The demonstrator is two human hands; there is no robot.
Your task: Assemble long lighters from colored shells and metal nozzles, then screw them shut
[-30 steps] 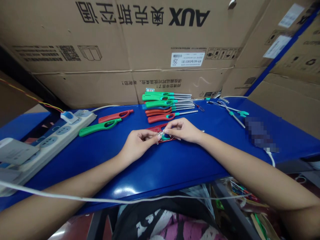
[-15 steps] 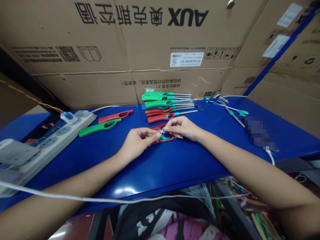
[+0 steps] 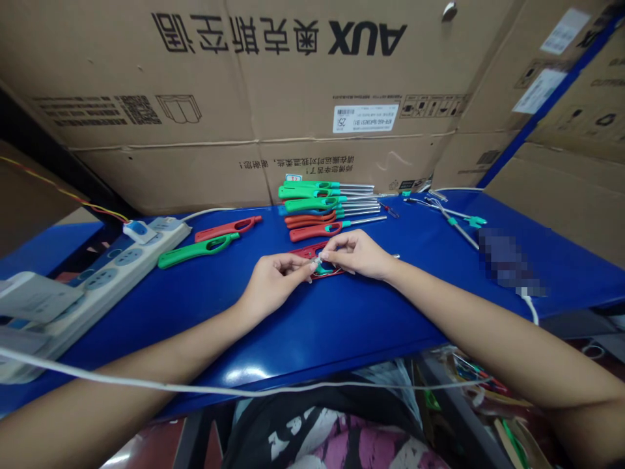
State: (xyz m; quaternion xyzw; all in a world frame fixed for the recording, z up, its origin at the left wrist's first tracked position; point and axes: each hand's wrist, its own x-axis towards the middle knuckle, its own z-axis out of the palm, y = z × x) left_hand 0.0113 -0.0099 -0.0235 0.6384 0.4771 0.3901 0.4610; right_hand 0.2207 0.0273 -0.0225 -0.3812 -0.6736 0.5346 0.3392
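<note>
A red lighter housing half (image 3: 303,251) lies on the blue table between my hands, with a teal part (image 3: 323,268) and thin wires inside it. My left hand (image 3: 276,281) pinches a small pale metallic-looking piece (image 3: 317,260) above the housing, thumb against forefinger. From the other side, my right hand (image 3: 360,253) is closed too, its thumb and forefinger pinching at the same small piece. Fingertips hide most of it, so its exact kind is unclear. Just past the hands rests a stack of red, orange and green gas lighters (image 3: 312,205) with metal barrels.
At left, a green housing (image 3: 198,251) and a red housing (image 3: 228,228) lie beside a white power strip (image 3: 124,257). Metal rods with teal ends (image 3: 459,229) and a blurred dark object (image 3: 508,260) are at right. A white cable (image 3: 234,393) crosses before me; cardboard (image 3: 293,85) walls the back.
The two hands stay together over the red housing, fingertips shifting only slightly around the small piece. A bit of metal now shows past my right wrist.
</note>
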